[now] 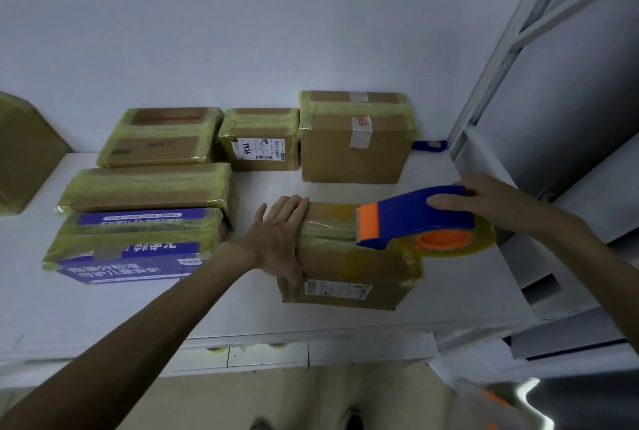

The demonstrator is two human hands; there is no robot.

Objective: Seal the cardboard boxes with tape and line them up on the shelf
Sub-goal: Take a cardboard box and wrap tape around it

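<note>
A cardboard box [349, 268] with yellowish tape across its top sits near the front of the white shelf [242, 308]. My left hand [280, 236] lies flat on its left end, fingers straight, thumb down the side. My right hand [484, 199] grips the blue handle of a tape dispenser [415, 218], whose orange blade end rests on the box top. Its roll of clear yellowish tape [460, 243] hangs past the box's right edge.
Several taped boxes stand behind and to the left: a tall one [352, 146], a small labelled one [259, 142], flat ones [159, 139] [145, 191] and a blue printed one [135, 249]. Another box [24, 153] sits far left. A metal shelf frame [511, 49] rises at right.
</note>
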